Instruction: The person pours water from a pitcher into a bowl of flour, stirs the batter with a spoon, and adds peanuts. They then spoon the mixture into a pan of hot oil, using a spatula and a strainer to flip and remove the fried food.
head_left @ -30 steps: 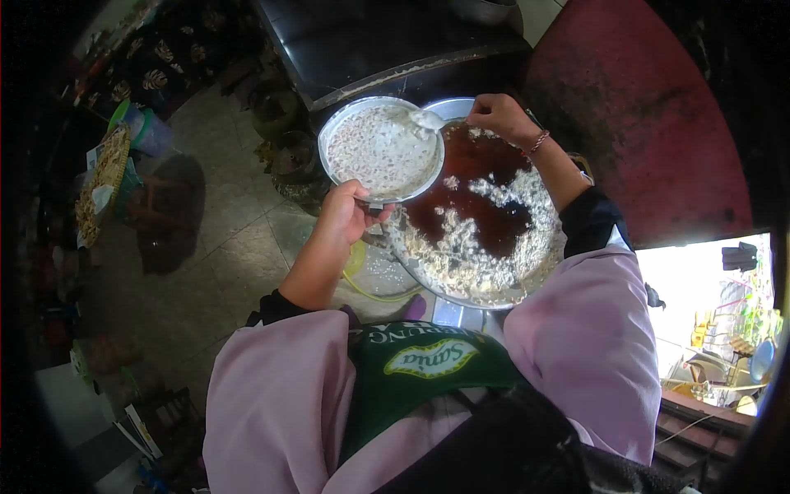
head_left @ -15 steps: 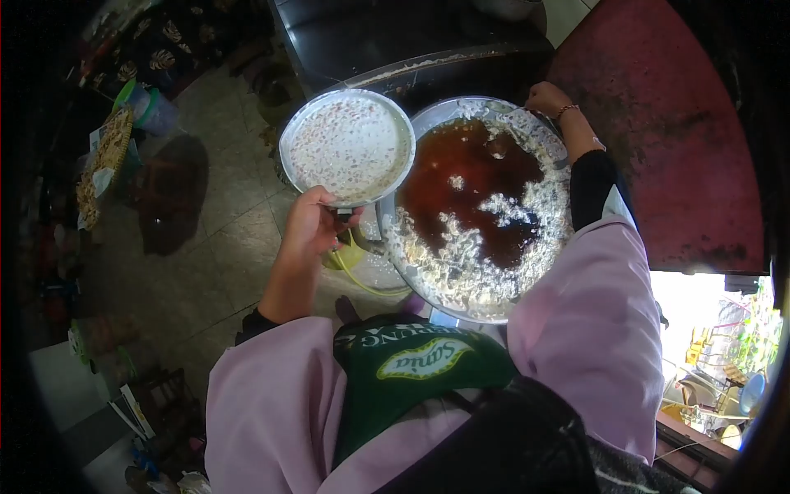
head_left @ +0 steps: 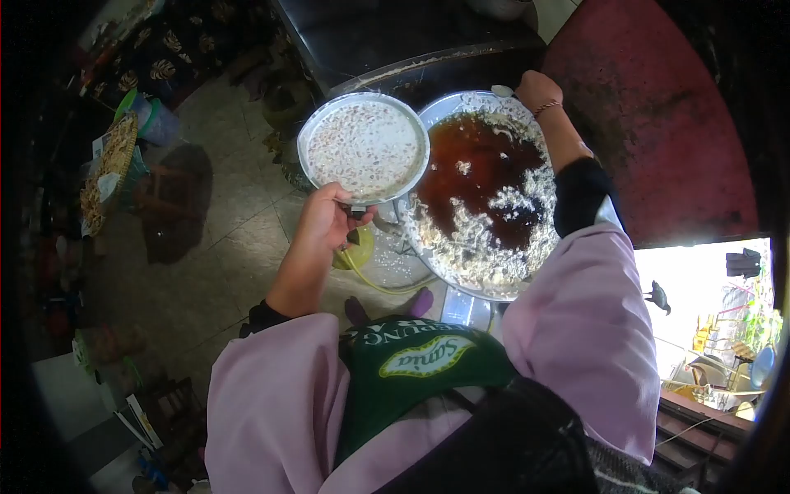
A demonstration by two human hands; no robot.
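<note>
My left hand [head_left: 327, 216] grips the handle of a round metal pan [head_left: 304, 156], held level beside the wok's left rim. Pale, runny batter [head_left: 366, 144] with reddish-brown bits, which look like peanuts, fills this pan. A large wide wok [head_left: 422, 257] holds dark brown oil [head_left: 465, 177]. Clumps of whitish batter [head_left: 461, 251] line its near and right sides, and a few small pieces float in the middle. At the wok's far rim, my right hand [head_left: 539, 90] is closed around the handle of a spoon [head_left: 502, 90]. Its pale bowl shows just left of my fingers.
A dark red panel [head_left: 650, 123] stands to the right of the wok. Beyond it lies a dark counter [head_left: 395, 37]. A yellow-green hose [head_left: 374, 284] runs across the floor below the wok. Far left are a woven tray [head_left: 107, 181] of food and a bucket [head_left: 156, 119].
The pan in my left hand sits slightly farther right in view. My right hand appears a little higher and farther left, and the spoon's bowl now shows at the far rim.
</note>
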